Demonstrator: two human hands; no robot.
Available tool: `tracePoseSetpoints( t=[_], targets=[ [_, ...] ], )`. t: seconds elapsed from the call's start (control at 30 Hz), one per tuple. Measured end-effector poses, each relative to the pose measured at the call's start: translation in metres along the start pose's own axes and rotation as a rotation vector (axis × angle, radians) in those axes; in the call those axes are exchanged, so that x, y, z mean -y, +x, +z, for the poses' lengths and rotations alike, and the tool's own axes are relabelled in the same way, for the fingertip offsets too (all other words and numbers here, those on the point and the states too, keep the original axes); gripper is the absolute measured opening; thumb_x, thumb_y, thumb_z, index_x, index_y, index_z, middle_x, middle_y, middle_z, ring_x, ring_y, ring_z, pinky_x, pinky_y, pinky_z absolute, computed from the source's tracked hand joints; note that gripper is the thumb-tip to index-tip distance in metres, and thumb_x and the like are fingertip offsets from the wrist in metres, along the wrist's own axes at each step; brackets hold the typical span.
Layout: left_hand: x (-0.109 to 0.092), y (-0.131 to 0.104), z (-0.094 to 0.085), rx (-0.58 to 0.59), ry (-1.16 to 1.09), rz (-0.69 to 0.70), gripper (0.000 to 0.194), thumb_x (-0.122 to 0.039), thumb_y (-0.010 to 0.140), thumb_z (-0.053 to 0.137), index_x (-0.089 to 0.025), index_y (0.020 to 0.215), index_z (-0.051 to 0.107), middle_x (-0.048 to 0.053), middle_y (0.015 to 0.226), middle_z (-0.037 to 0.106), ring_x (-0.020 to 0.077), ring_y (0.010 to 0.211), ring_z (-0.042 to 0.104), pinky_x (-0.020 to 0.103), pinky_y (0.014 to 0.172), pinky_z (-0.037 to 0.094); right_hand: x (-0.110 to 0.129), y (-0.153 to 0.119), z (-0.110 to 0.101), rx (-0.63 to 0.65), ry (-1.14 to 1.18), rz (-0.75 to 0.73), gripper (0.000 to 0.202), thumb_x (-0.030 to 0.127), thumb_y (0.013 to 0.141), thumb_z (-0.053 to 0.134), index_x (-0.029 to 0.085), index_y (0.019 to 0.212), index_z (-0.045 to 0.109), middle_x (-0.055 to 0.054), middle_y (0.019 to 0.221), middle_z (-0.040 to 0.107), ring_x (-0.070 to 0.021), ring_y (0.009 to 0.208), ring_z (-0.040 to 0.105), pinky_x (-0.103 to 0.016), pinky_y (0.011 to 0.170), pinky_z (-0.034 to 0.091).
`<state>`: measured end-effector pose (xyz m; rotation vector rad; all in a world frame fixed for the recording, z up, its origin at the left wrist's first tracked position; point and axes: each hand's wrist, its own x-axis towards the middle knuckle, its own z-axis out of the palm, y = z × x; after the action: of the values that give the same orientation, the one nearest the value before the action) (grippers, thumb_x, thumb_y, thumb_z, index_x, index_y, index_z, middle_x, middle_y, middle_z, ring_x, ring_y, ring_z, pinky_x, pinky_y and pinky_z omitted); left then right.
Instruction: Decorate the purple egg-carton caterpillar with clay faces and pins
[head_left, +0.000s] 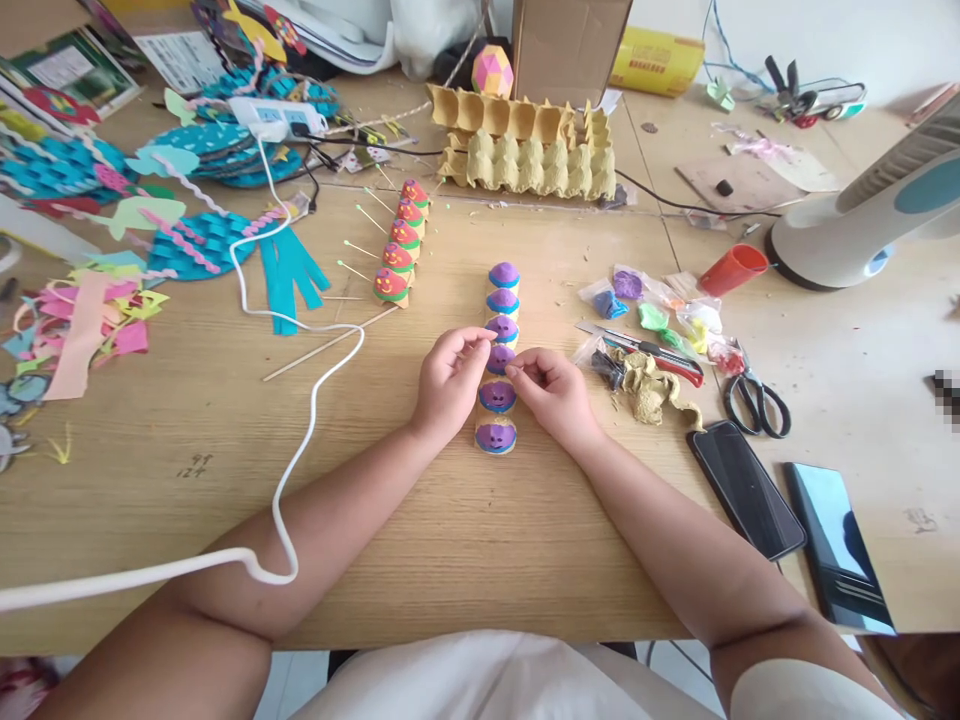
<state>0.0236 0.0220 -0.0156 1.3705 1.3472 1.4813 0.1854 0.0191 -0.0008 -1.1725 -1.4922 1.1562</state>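
Carton strip (496, 397) lies between left grip (453, 376) and right grip (556, 390)

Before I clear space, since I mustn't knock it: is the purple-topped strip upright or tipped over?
Upright: the purple-topped strip rests on the table, its domes facing up, between the left hand and right hand.

Wooden table (420, 540) with purple strip (496, 397), scissors (757, 398)

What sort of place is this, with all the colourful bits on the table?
It looks like a craft table, though I can't tell in what building. The clues: smiley purple cups, scissors and egg cartons.
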Motion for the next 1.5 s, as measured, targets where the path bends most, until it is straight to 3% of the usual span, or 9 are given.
tracePoseSetpoints(
  t=[0.2, 0.33, 0.47, 0.93, 1.5],
  targets=[
    [0.007, 0.003, 0.001, 0.048, -0.079, -0.010, 0.016, -0.021, 0.095, 0.057, -0.021, 0.102, 0.072, 0.004, 0.103, 0.075, 0.0177, 0.100, 0.069, 0.031, 0.094, 0.055, -0.002, 0.003, 0.002, 0.002, -0.028, 0.004, 0.017, 0.036, 0.087, 0.074, 0.021, 0.081, 0.067, 0.006, 0.057, 0.045, -0.0105, 0.054, 0.036, -0.028, 0.053, 0.026],
    [0.009, 0.004, 0.000, 0.064, -0.091, -0.003, 0.030, -0.005, 0.078, 0.054, -0.023, 0.097, 0.068, 0.001, 0.100, 0.072, 0.0177, 0.100, 0.067, 0.032, 0.094, 0.053, -0.003, 0.004, 0.003, 0.003, -0.045, 0.023, 0.016, 0.034, 0.087, 0.073, 0.021, 0.081, 0.067, 0.006, 0.056, 0.045, -0.0108, 0.054, 0.036, -0.028, 0.053, 0.025],
    [0.008, 0.003, 0.001, 0.047, -0.008, 0.006, 0.043, 0.002, 0.065, 0.053, -0.023, 0.097, 0.067, 0.001, 0.103, 0.071, 0.0192, 0.103, 0.063, 0.033, 0.093, 0.050, -0.002, 0.004, 0.003, -0.020, -0.055, 0.048, 0.013, 0.030, 0.087, 0.071, 0.021, 0.080, 0.066, 0.007, 0.057, 0.044, -0.0107, 0.054, 0.037, -0.028, 0.053, 0.028],
    [-0.003, 0.004, -0.001, 0.089, 0.074, -0.016, 0.046, 0.002, 0.065, 0.059, -0.023, 0.103, 0.063, 0.001, 0.107, 0.070, 0.0193, 0.105, 0.062, 0.033, 0.092, 0.048, 0.002, 0.004, 0.005, -0.028, -0.119, 0.051, 0.011, 0.026, 0.087, 0.068, 0.019, 0.078, 0.065, 0.006, 0.057, 0.046, -0.0095, 0.054, 0.038, -0.025, 0.052, 0.029],
    [0.002, 0.006, 0.000, 0.073, 0.040, -0.029, 0.047, 0.002, 0.067, 0.065, -0.024, 0.105, 0.061, 0.000, 0.097, 0.064, 0.0170, 0.098, 0.060, 0.031, 0.088, 0.047, -0.003, 0.005, 0.006, -0.022, -0.122, 0.027, 0.010, 0.025, 0.087, 0.066, 0.019, 0.079, 0.065, 0.006, 0.056, 0.047, -0.0100, 0.053, 0.039, -0.025, 0.051, 0.030]
  ],
)
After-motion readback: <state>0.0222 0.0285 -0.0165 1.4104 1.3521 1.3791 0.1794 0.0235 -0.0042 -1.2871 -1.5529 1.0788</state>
